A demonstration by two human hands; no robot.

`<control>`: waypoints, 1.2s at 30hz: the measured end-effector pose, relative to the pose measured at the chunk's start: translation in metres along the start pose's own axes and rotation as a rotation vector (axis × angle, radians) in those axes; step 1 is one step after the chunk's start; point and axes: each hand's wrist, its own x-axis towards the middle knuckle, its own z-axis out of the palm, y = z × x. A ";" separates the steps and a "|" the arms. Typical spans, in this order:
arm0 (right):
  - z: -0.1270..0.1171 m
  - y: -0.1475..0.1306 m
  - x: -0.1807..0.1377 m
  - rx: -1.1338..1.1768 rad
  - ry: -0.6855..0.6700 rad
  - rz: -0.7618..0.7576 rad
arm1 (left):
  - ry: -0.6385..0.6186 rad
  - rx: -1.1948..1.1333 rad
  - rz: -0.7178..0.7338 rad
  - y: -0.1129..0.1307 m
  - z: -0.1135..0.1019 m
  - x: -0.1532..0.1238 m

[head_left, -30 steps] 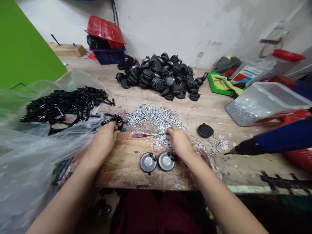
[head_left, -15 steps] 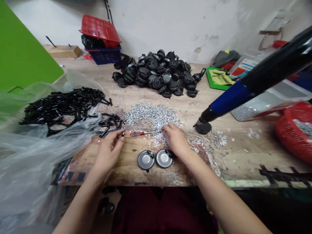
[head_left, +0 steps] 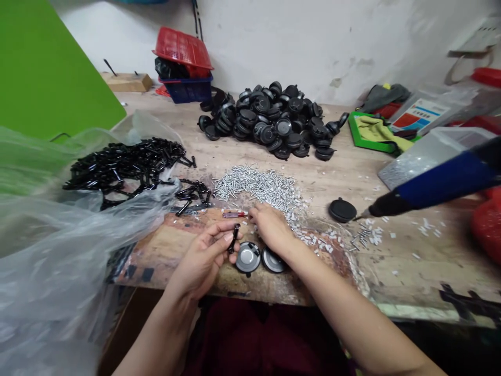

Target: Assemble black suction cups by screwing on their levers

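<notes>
My left hand (head_left: 203,256) pinches a small black plastic rod (head_left: 234,238) and holds it upright above the bench, just left of two round grey-faced discs (head_left: 248,258) near the front edge. My right hand (head_left: 269,227) has its fingers curled and pressed together beside the left, over the near edge of a heap of small silver screws (head_left: 258,185). What its fingers hold is hidden. A small red-handled screwdriver (head_left: 234,214) lies just behind both hands.
A pile of black rods (head_left: 125,164) lies on a clear plastic bag (head_left: 58,250) at left. A heap of black round parts (head_left: 270,120) sits at the back. A blue power screwdriver (head_left: 434,185) points at a lone black cap (head_left: 342,210). Red basket (head_left: 182,49) far back.
My left hand left the pile of black rods and came toward the discs with one rod pinched. My right hand shifted left from the screws. The blue tool swung down.
</notes>
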 end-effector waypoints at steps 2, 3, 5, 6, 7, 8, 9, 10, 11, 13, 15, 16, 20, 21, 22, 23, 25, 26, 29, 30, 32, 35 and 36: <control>-0.004 -0.003 -0.004 0.052 0.054 0.004 | 0.000 -0.050 -0.023 0.001 0.001 -0.002; -0.007 -0.004 -0.008 0.072 0.083 0.006 | 0.005 -0.067 -0.032 0.001 0.002 -0.003; -0.012 -0.008 -0.016 0.192 0.163 0.017 | 0.008 -0.082 -0.038 0.001 0.004 -0.005; -0.015 -0.010 -0.021 0.318 0.210 0.025 | 0.008 -0.083 -0.034 0.000 0.005 -0.006; -0.017 -0.013 -0.026 0.484 0.254 0.037 | 0.007 -0.081 -0.025 0.000 0.007 -0.006; -0.019 -0.015 -0.030 0.675 0.286 0.051 | 0.005 -0.076 -0.011 -0.001 0.008 -0.007; -0.020 -0.018 -0.034 0.870 0.300 0.070 | 0.003 -0.067 0.005 -0.002 0.010 -0.007; -0.021 -0.020 -0.038 1.042 0.293 0.090 | 0.002 -0.053 0.026 -0.004 0.012 -0.008; -0.021 -0.022 -0.042 1.168 0.274 0.110 | 0.002 -0.032 0.050 -0.005 0.014 -0.008; -0.020 -0.026 -0.047 1.338 0.252 0.146 | 0.018 0.044 0.111 -0.008 0.018 -0.009; -0.018 -0.028 -0.051 1.425 0.271 0.172 | 0.054 0.159 0.192 -0.010 0.022 -0.010; -0.018 -0.028 -0.053 1.442 0.293 0.183 | 0.078 0.227 0.237 -0.011 0.024 -0.011; -0.015 -0.031 -0.060 1.418 0.372 0.204 | 0.166 0.483 0.368 -0.015 0.032 -0.017; -0.015 -0.031 -0.061 1.412 0.383 0.204 | 0.179 0.546 0.398 -0.016 0.034 -0.018; -0.015 -0.032 -0.062 1.415 0.387 0.201 | 0.190 0.613 0.440 -0.017 0.035 -0.019; -0.015 -0.033 -0.063 1.424 0.391 0.199 | 0.201 0.686 0.490 -0.018 0.036 -0.020; -0.015 -0.034 -0.065 1.438 0.406 0.200 | 0.209 0.817 0.596 -0.020 0.036 -0.021; -0.016 -0.035 -0.066 1.437 0.417 0.203 | 0.203 0.860 0.634 -0.021 0.036 -0.021; -0.018 -0.035 -0.066 1.396 0.434 0.209 | 0.169 0.857 0.646 -0.022 0.036 -0.023; -0.019 -0.034 -0.066 1.370 0.438 0.209 | 0.155 0.816 0.606 -0.021 0.036 -0.024; -0.021 -0.031 -0.064 1.292 0.457 0.216 | 0.112 0.696 0.469 -0.016 0.036 -0.024; -0.022 -0.025 -0.059 1.266 0.367 0.248 | 0.008 0.542 0.238 -0.006 0.033 -0.025; -0.022 -0.022 -0.056 1.314 0.265 0.255 | -0.014 0.532 0.194 -0.002 0.031 -0.025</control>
